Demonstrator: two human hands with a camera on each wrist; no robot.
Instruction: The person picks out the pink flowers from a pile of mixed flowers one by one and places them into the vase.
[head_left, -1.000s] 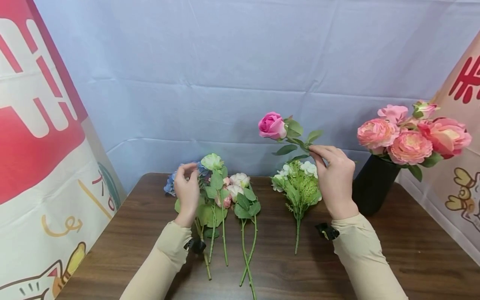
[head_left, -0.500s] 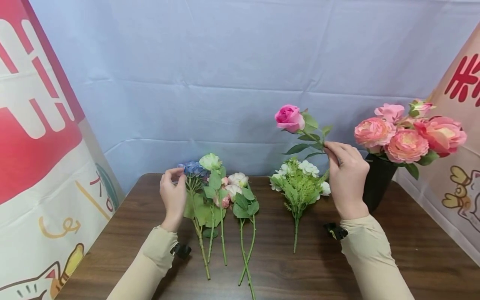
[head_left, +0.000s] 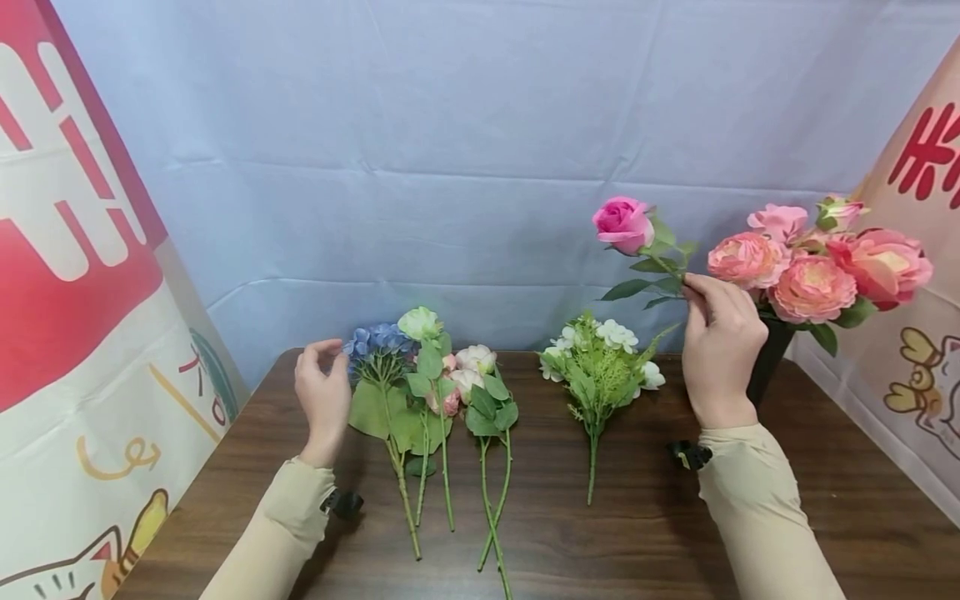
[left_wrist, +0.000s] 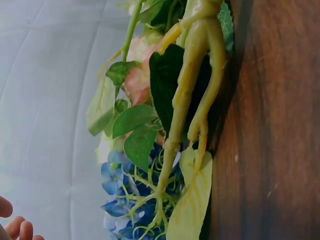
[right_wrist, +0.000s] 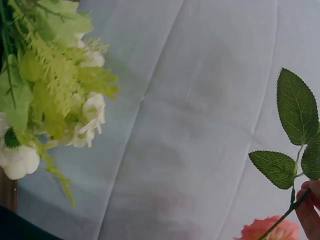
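My right hand (head_left: pixel 723 358) pinches the stem of a pink rose (head_left: pixel 622 225) just below its leaves, holding it up to the left of the vase flowers. In the right wrist view, fingers (right_wrist: pixel 309 210) grip that stem beside green rose leaves (right_wrist: pixel 296 107). My left hand (head_left: pixel 324 404) has loosely bent fingers with nothing in them. It is beside a blue hydrangea (head_left: pixel 378 343) lying at the table's left; whether they touch, I cannot tell. The left wrist view shows the hydrangea's blossoms (left_wrist: pixel 115 175) and thick stem, with a few fingertips at the lower left corner.
A black vase (head_left: pixel 767 358) with several coral-pink flowers (head_left: pixel 813 287) stands at the right. On the wooden table (head_left: pixel 585 550) lie a pale green flower (head_left: pixel 422 323), white-pink flowers (head_left: pixel 476 360) with crossed stems, and a green-white bunch (head_left: pixel 600 375). A blue-grey cloth (head_left: pixel 450 150) hangs behind.
My right hand has carried the rose rightward, closer to the vase flowers. Left of the stems, my left hand has drawn away leftward, uncovering the hydrangea.
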